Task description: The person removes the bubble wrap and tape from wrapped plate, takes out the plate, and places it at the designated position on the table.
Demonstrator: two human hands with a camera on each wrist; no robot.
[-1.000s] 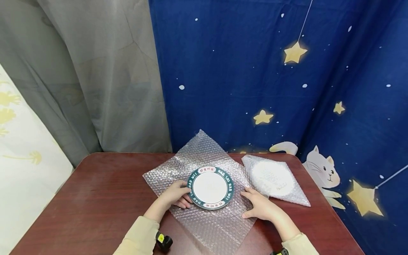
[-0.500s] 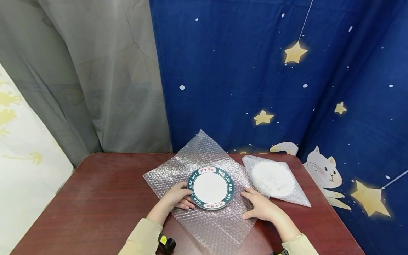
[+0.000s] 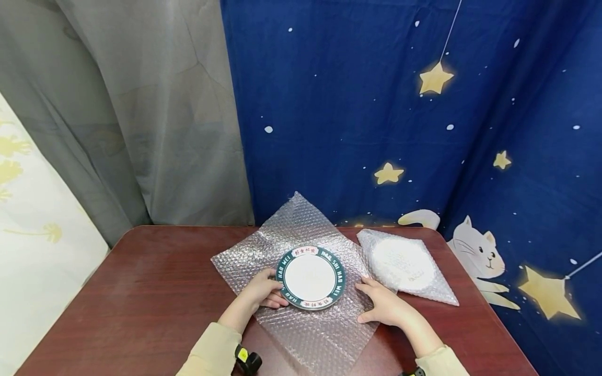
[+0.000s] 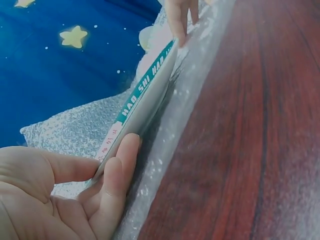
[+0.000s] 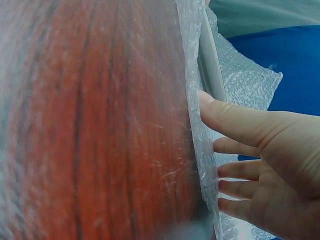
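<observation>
A round plate (image 3: 311, 278) with a white middle and a green lettered rim lies over a flat sheet of bubble wrap (image 3: 324, 339), set cornerwise on the table. My left hand (image 3: 262, 290) pinches the plate's left edge. In the left wrist view the thumb is on the rim and the fingers (image 4: 114, 182) are underneath, with that edge a little raised. My right hand (image 3: 388, 303) rests on the sheet's right corner, fingers spread and apart from the plate. The right wrist view shows its thumb and fingertips at the bubble wrap, the plate's pale side beyond the thumb.
A second, bubble-wrapped round white thing (image 3: 404, 263) lies to the right, close beyond my right hand. The reddish-brown wooden table (image 3: 155, 303) ends at a rounded back edge. Behind it hang a grey curtain (image 3: 188, 130) and a blue starry curtain (image 3: 324, 115).
My left hand and forearm have shifted very slightly to the right, still on the plate's edge. The plate, the bubble wrap and my right hand look the same.
</observation>
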